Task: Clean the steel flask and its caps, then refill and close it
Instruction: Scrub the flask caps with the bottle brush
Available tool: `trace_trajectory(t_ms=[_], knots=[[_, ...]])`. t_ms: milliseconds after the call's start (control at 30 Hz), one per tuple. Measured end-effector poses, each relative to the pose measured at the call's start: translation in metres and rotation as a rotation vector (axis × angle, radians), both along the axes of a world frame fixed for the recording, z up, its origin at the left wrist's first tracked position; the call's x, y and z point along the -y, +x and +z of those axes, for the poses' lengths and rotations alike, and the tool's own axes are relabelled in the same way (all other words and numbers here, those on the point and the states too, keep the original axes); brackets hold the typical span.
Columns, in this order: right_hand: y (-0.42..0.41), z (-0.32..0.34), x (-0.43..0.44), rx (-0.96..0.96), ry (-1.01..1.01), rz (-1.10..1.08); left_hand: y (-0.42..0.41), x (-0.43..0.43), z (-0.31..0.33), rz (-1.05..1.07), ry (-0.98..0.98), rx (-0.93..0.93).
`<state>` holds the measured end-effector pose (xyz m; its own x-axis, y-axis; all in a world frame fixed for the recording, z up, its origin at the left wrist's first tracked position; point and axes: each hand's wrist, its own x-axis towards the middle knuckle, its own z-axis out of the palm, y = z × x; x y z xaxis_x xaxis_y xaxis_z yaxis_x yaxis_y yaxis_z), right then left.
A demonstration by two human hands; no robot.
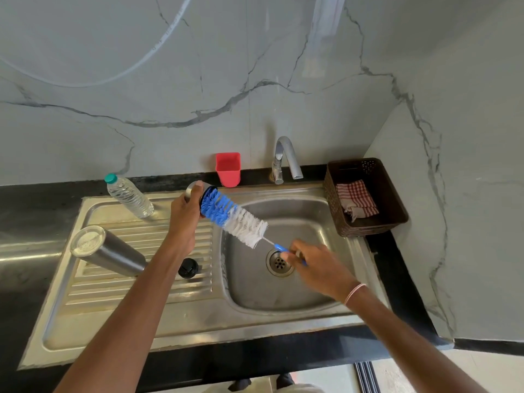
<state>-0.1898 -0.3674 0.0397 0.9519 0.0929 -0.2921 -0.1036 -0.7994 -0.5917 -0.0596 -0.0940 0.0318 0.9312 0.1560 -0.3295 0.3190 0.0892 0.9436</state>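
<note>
Steel cap (190,190) seems light and slick, so my left hand (183,212) grips its wall; my right hand (315,265), blurred, apparently pinches the brush (236,216) handle.

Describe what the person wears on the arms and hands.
Both forearms are bare, with no sleeves in view and no gloves. The left hand shows no ring, and its wrist carries nothing. The right hand has a thin pale pink-and-white thread band around its wrist.
</note>
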Motion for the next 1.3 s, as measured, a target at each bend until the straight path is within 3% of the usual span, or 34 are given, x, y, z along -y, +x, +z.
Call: trace_trajectory(t_ms=[67, 133, 200, 267, 333, 467, 500, 533, 600, 633, 700, 733, 767, 867, 967, 1033, 1167, 1233, 1267, 1300], knots=[[-0.009, -0.015, -0.003, 0.451, -0.512, 0.119, -0.001, 0.002, 0.001, 0.022, -0.008, 0.004], [-0.015, -0.015, -0.005, 0.705, -0.648, 0.104, -0.002, 0.003, 0.003, 0.031, -0.026, 0.012], [-0.014, -0.016, -0.003, 0.769, -0.649, 0.114, -0.003, 0.004, 0.005, 0.034, -0.037, 0.02], [-0.011, -0.017, 0.001, 0.657, -0.551, 0.186, -0.004, 0.004, 0.005, 0.027, -0.034, 0.025], [-0.005, -0.015, -0.001, 0.389, -0.29, 0.167, -0.005, 0.004, 0.005, 0.02, -0.026, 0.032], [0.0, 0.001, 0.001, -0.342, 0.716, -0.006, -0.003, 0.001, 0.003, 0.003, 0.014, 0.039], [0.002, 0.008, 0.001, -0.52, 0.912, -0.095, -0.003, 0.0, 0.002, 0.003, 0.024, 0.03], [0.004, 0.011, 0.001, -0.602, 0.979, -0.154, -0.003, -0.002, 0.001, 0.01, 0.028, 0.018], [0.004, 0.011, -0.002, -0.5, 0.803, -0.172, -0.002, -0.005, -0.001, 0.026, 0.025, -0.001], [0.002, 0.007, -0.005, -0.304, 0.525, -0.111, -0.001, -0.006, -0.001, 0.03, 0.022, -0.004], [-0.004, -0.01, -0.007, 0.228, -0.223, 0.1, -0.001, -0.007, 0.0, 0.04, 0.013, -0.007], [-0.011, -0.018, -0.007, 0.425, -0.48, 0.139, -0.001, -0.007, 0.0, 0.043, 0.006, -0.009], [-0.014, -0.02, -0.009, 0.549, -0.613, 0.124, -0.001, -0.007, -0.001, 0.045, -0.001, -0.012], [-0.013, -0.016, -0.008, 0.714, -0.675, -0.002, -0.004, -0.004, -0.002, 0.039, -0.021, -0.008], [-0.007, -0.014, -0.005, 0.608, -0.653, 0.03, -0.008, -0.001, -0.005, 0.017, -0.02, -0.003], [-0.003, -0.013, -0.003, 0.394, -0.45, 0.077, -0.009, -0.001, -0.007, -0.009, -0.018, 0.006], [0.004, 0.001, -0.001, -0.449, 0.593, -0.101, -0.008, -0.002, -0.006, -0.045, -0.008, -0.005], [0.004, -0.001, -0.003, -0.512, 0.713, -0.161, -0.007, -0.004, -0.004, -0.041, -0.003, -0.009], [0.002, -0.004, -0.005, -0.397, 0.619, -0.143, -0.006, -0.005, -0.004, -0.035, -0.001, -0.008], [-0.001, -0.009, -0.006, -0.165, 0.388, -0.078, -0.005, -0.006, -0.003, -0.028, 0.002, -0.006]])
